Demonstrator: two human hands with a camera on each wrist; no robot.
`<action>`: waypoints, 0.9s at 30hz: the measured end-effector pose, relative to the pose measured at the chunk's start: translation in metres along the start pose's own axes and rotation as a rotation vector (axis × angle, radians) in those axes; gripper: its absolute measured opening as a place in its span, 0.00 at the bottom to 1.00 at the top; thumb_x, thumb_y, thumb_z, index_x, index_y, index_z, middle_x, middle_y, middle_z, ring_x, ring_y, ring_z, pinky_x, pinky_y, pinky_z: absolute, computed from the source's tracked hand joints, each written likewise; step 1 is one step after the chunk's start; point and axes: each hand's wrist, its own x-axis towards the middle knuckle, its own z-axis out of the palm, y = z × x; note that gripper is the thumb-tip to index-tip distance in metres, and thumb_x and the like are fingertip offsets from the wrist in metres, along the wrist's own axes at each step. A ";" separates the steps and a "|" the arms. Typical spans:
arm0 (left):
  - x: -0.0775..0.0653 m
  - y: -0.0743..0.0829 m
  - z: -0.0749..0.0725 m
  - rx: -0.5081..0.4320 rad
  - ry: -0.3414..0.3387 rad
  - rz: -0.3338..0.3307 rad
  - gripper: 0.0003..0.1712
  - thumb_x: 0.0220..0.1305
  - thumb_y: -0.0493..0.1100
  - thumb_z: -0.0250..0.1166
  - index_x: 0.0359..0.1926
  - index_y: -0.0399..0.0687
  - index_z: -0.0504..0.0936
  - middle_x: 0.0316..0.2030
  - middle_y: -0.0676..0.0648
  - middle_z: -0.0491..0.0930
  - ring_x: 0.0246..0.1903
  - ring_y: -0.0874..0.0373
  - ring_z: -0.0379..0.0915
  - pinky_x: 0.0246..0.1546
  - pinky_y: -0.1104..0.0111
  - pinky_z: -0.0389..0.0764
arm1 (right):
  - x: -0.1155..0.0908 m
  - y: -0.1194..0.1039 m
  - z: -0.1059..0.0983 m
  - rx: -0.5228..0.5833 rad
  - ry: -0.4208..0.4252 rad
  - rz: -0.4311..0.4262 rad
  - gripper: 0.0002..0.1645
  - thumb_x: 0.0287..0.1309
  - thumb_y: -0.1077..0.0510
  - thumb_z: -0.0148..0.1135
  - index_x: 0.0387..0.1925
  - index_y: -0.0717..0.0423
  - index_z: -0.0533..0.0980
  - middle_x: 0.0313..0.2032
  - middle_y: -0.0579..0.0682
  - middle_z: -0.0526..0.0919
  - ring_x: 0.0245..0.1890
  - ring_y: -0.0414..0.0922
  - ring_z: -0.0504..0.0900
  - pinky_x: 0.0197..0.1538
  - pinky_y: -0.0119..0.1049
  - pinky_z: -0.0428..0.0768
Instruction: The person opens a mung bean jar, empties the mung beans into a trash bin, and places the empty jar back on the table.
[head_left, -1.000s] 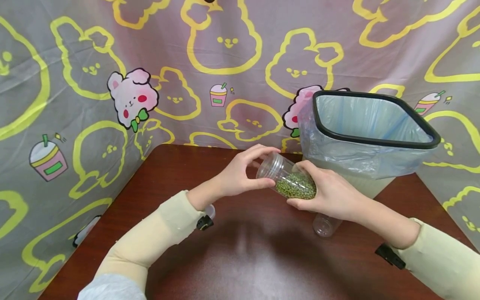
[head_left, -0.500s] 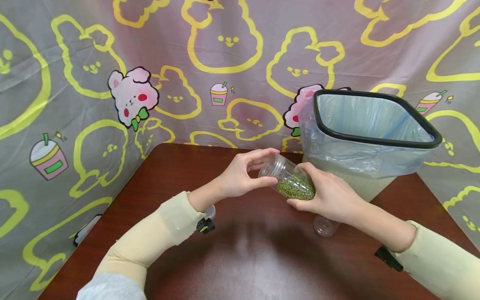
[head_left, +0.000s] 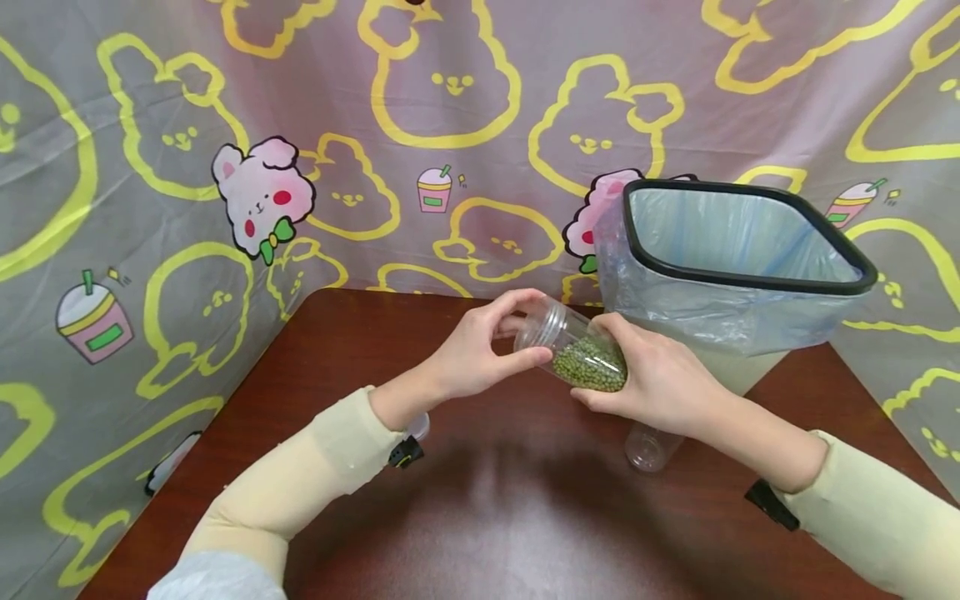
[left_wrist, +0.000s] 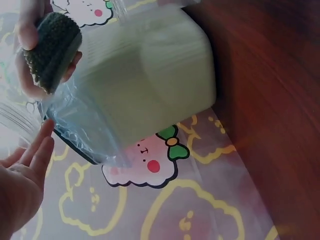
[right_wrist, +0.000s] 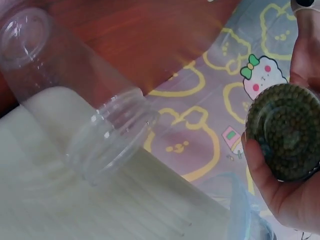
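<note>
Your right grip (head_left: 663, 375) curls around the clear, cylindrical plastic jar (head_left: 572, 330) of green beans (head_left: 588, 364); your left grip (head_left: 480, 346) curves around its ridged end. Lowering this end, if uncapped, could spill beans.

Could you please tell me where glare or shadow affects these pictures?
Head view: pale glare on the table, soft shadows beside it; left wrist view: left edge partly washed out, beans dark; right wrist view: beans dark, highlights on the empty jar.

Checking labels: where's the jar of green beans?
In the head view, right of centre, the jar of green beans tilts between the left hand and right hand, with the bin behind it to the right.
</note>
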 end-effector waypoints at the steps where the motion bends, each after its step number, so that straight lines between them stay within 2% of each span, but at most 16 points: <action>1: 0.000 -0.001 0.000 0.013 -0.004 0.031 0.34 0.58 0.36 0.72 0.63 0.40 0.69 0.54 0.46 0.76 0.48 0.61 0.79 0.46 0.67 0.78 | 0.001 0.000 -0.001 0.010 -0.013 0.006 0.41 0.43 0.40 0.76 0.54 0.51 0.67 0.33 0.47 0.79 0.29 0.42 0.77 0.30 0.40 0.75; 4: 0.002 -0.005 -0.002 -0.007 -0.032 0.112 0.38 0.56 0.34 0.72 0.66 0.39 0.67 0.58 0.45 0.74 0.52 0.60 0.77 0.49 0.66 0.77 | 0.001 -0.001 -0.002 0.037 -0.035 0.016 0.41 0.44 0.38 0.75 0.54 0.51 0.67 0.33 0.46 0.79 0.28 0.41 0.77 0.30 0.40 0.75; 7: 0.004 -0.008 -0.004 -0.081 -0.066 0.174 0.42 0.52 0.30 0.73 0.68 0.37 0.65 0.61 0.43 0.72 0.56 0.57 0.74 0.53 0.63 0.75 | 0.001 -0.001 -0.002 0.059 -0.042 0.013 0.41 0.44 0.37 0.75 0.54 0.50 0.67 0.32 0.46 0.79 0.29 0.41 0.77 0.30 0.40 0.74; 9: 0.005 -0.010 -0.004 -0.146 -0.084 0.191 0.44 0.51 0.27 0.73 0.68 0.35 0.64 0.62 0.41 0.71 0.57 0.55 0.73 0.53 0.60 0.76 | 0.001 -0.002 -0.002 0.071 -0.046 0.010 0.41 0.44 0.37 0.75 0.54 0.50 0.67 0.32 0.45 0.78 0.29 0.41 0.77 0.30 0.39 0.74; 14: 0.004 -0.011 -0.001 -0.255 -0.074 0.146 0.40 0.51 0.27 0.72 0.66 0.34 0.67 0.60 0.38 0.73 0.55 0.52 0.74 0.48 0.58 0.78 | 0.001 -0.004 -0.001 0.086 -0.055 0.013 0.40 0.43 0.37 0.75 0.53 0.49 0.67 0.32 0.44 0.78 0.28 0.40 0.76 0.29 0.38 0.74; 20: -0.001 -0.012 0.004 -0.265 -0.032 0.089 0.36 0.56 0.40 0.73 0.63 0.34 0.70 0.56 0.40 0.77 0.49 0.52 0.77 0.48 0.58 0.78 | -0.001 -0.006 0.000 0.061 -0.059 0.039 0.40 0.43 0.37 0.75 0.53 0.48 0.68 0.30 0.44 0.78 0.26 0.40 0.76 0.27 0.38 0.73; 22: -0.001 -0.011 0.006 -0.260 -0.014 0.073 0.35 0.56 0.39 0.73 0.63 0.34 0.70 0.56 0.41 0.77 0.48 0.53 0.77 0.47 0.59 0.79 | -0.002 -0.006 0.001 0.040 -0.046 0.042 0.40 0.43 0.38 0.75 0.53 0.48 0.67 0.30 0.44 0.78 0.25 0.40 0.75 0.26 0.38 0.72; 27: -0.001 -0.005 0.011 -0.257 0.046 0.024 0.32 0.54 0.27 0.70 0.61 0.33 0.72 0.53 0.40 0.78 0.47 0.53 0.79 0.44 0.59 0.80 | -0.002 -0.005 0.002 -0.019 -0.005 0.021 0.40 0.41 0.39 0.76 0.52 0.49 0.68 0.30 0.45 0.78 0.25 0.41 0.75 0.26 0.39 0.73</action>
